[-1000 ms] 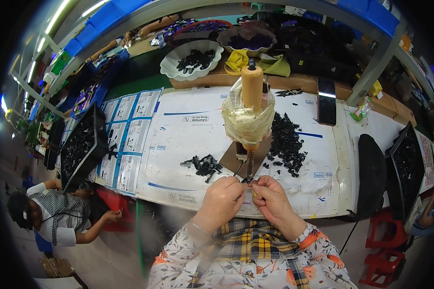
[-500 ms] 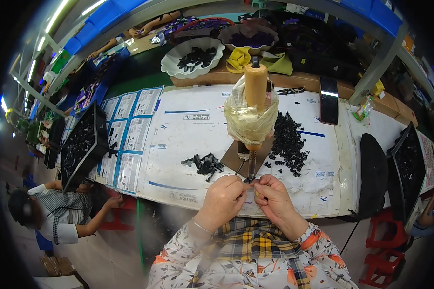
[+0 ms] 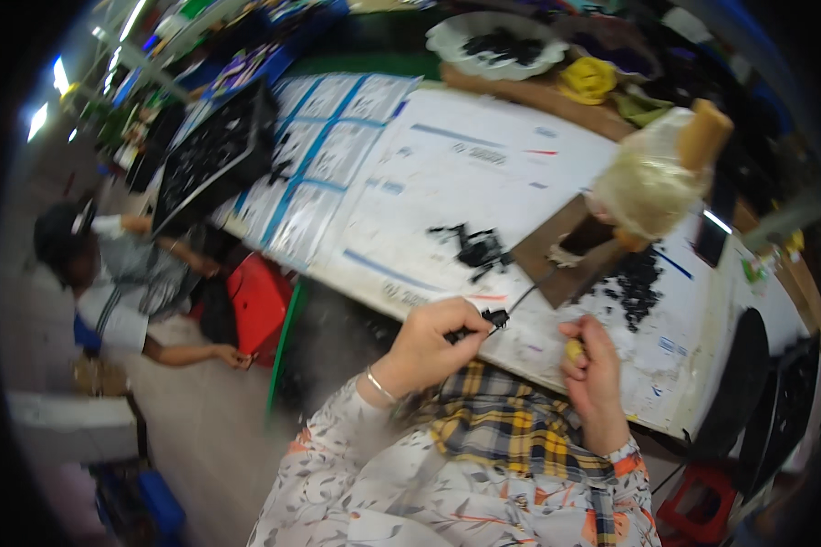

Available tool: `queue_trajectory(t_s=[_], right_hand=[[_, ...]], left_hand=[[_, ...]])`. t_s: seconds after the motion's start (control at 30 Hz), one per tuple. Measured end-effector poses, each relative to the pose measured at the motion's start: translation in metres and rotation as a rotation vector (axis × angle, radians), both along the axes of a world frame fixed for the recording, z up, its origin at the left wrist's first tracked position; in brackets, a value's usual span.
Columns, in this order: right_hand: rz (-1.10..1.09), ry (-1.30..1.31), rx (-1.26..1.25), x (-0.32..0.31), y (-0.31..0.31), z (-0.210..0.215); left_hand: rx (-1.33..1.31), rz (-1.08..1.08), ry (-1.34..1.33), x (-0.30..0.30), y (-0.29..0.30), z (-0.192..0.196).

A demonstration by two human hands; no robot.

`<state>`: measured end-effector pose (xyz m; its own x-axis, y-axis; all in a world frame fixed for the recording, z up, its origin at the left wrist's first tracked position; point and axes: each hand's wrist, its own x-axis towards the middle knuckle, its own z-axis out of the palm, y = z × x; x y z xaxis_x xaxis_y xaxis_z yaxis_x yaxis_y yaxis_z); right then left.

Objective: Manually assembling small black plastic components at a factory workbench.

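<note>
Left hand [image 3: 438,339] closed, fingertips pinched on a small black part [image 3: 494,318] held just over the near edge of the surface [image 3: 483,182]. Thin black wire [image 3: 524,296] running from that part up toward a brown board [image 3: 566,260] lying flat on the surface. Right hand [image 3: 593,360] a little apart from the left, curled shut around a small yellowish object [image 3: 574,350], mostly hidden by the fingers; cannot tell what kind. On the board, an upright spool [image 3: 652,178] wrapped in pale film, with a tan tube sticking out at the top, tilted in the fisheye view. Heap of black parts [image 3: 634,284] just right of the board, a smaller cluster of black parts [image 3: 472,246] just left of it. Farther back, a white bowl [image 3: 456,41] holding more black pieces, and a yellow bundle [image 3: 588,80] beside it. At far left, a black tray [image 3: 214,155] of dark parts near the surface's end. Below it, another person [image 3: 119,273] crouched on the floor beside a red stool [image 3: 257,305].
</note>
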<state>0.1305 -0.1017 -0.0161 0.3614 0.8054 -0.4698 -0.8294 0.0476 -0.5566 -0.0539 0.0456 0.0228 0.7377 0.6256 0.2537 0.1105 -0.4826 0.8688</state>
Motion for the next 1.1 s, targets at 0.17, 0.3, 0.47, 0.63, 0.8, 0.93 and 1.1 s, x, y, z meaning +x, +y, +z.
queue_trajectory(t_s=[0.17, 0.3, 0.47, 0.63, 0.8, 0.93, 1.1], right_hand=[[-0.127, 0.052, 0.017, 0.007, -0.009, -0.005], [-0.071, 0.106, 0.103, 0.008, -0.009, -0.008], [-0.070, 0.125, 0.066, 0.004, -0.009, -0.009], [-0.064, 0.139, 0.159, 0.005, -0.011, -0.011], [-0.162, 0.153, 0.060, 0.004, -0.011, -0.010], [-0.151, 0.127, 0.034, -0.003, -0.004, -0.009], [-0.087, 0.091, 0.076, -0.006, -0.002, -0.003]], left_hand=[[-0.651, 0.559, -0.177, -0.079, 0.027, -0.012], [-0.666, 0.910, -0.385, -0.148, 0.040, -0.055], [-0.797, 1.167, -0.219, -0.201, 0.033, -0.113], [-0.884, 1.236, -0.068, -0.209, 0.027, -0.135], [-0.535, 1.258, -0.159, -0.204, 0.039, -0.149], [-0.186, 1.002, -0.222, -0.159, 0.055, -0.102], [0.334, 0.442, -0.023, -0.060, 0.069, -0.036]])
